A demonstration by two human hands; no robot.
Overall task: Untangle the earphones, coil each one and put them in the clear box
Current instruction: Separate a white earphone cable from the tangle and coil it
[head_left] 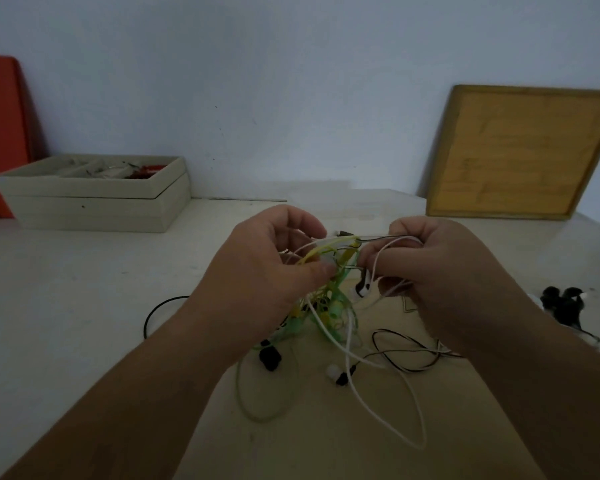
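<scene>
White and black cables (pixel 420 445) trailed in loose loops near the front edge of the pale counter (pixel 66 306). Above them, a tangle (pixel 329 306) of yellow, green, white and black earphones hung from both hands, its lower part resting mid-counter. Left hand (pixel 274 268) pinched yellow strands between thumb and curled fingers. Right hand (pixel 440 268), close beside it, gripped white and black strands. Toward the right edge lay a separate black bundle (pixel 565 306). Along the back edge, against the wall, a beige box (pixel 94 202) sat left and a wooden board (pixel 520 150) leaned right; an orange panel (pixel 0 133) stood at the far-left corner.
</scene>
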